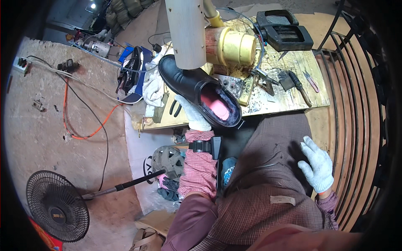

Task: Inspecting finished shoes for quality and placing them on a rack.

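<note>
A black ankle boot (182,79) with a dark fuzzy lining and a pink insole (217,109) lies tilted over the front edge of the wooden workbench (278,106). Its toe points to the far left, under a pale cylindrical tube (186,37). My left hand (193,115), in a white knit glove, grips the boot from its left side; the boot hides most of the fingers. Gloved in white too, my right hand (317,165) rests by my right thigh with its fingers spread and nothing in it. Black-handled pliers (176,108) lie beside my left hand.
Farther right on the bench are a yellow cylindrical housing (236,47), pink-handled scissors (311,81) and a wooden-handled tool (302,90). Black pedal-like trays (289,37) stand behind. A metal rack (341,125) borders my right; a black fan (58,207) stands at lower left.
</note>
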### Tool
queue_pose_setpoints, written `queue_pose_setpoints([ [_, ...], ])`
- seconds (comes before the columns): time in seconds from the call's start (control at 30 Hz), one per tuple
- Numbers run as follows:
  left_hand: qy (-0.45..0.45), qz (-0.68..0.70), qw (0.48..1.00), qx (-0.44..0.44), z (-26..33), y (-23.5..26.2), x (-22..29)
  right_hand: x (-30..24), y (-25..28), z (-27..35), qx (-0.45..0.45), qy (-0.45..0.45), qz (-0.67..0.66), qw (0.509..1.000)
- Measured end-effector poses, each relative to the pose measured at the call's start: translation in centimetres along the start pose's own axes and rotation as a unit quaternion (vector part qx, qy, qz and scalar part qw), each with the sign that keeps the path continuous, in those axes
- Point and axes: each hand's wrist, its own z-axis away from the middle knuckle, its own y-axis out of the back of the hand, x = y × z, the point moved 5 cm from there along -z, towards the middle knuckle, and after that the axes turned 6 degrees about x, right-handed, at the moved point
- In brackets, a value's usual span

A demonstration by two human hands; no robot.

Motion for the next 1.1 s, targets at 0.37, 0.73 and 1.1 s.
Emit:
queue_pose_setpoints([
  [0.37, 0.216, 0.240, 0.918, -0.229, 3.2, -5.4, -2.0, -0.2, -0.6, -0.6, -0.019, 0.026, -0.002, 0.999],
  [0.73, 0.262, 0.438, 0.832, -0.217, 3.1, -0.6, -2.7, 0.6, -2.1, 1.3, -0.043, 0.014, 0.012, 0.999],
  [1.1, -0.094, -0.012, 0.994, 0.055, 10.3, -1.8, -0.2, 0.9, -3.0, 1.8, -0.083, 0.001, 0.014, 0.996],
])
